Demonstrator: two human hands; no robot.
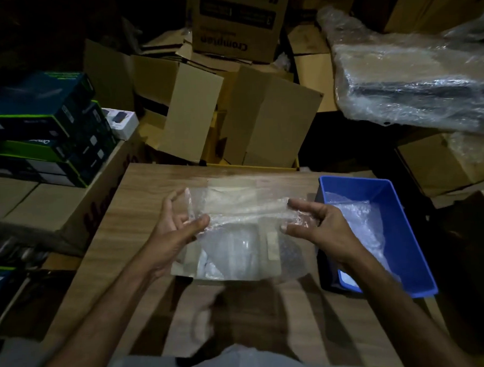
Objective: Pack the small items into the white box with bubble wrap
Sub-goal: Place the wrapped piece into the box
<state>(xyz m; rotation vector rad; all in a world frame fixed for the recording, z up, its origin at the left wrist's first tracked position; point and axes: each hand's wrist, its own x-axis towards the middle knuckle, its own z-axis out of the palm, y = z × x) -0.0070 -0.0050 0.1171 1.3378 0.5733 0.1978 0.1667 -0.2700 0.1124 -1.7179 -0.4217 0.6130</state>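
Both hands are up over the wooden table [141, 205]: the left hand [172, 229] pinches one end of a sheet of bubble wrap [245, 208], the right hand [318, 224] grips the other, stretching it flat. Directly beneath sits the white box [183, 267], wrapped items already inside. This looks like the covering step; next, lower the sheet squarely into the box. To the right, the blue bin [391, 212] holds more wrap.

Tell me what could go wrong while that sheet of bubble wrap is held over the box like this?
The bubble wrap is held only at its two ends, by the left hand and the right hand, so one end could slip and the sheet fall askew. It also veils the white box, so the contents are hard to check. The blue bin sits near the table's edge and might get knocked.
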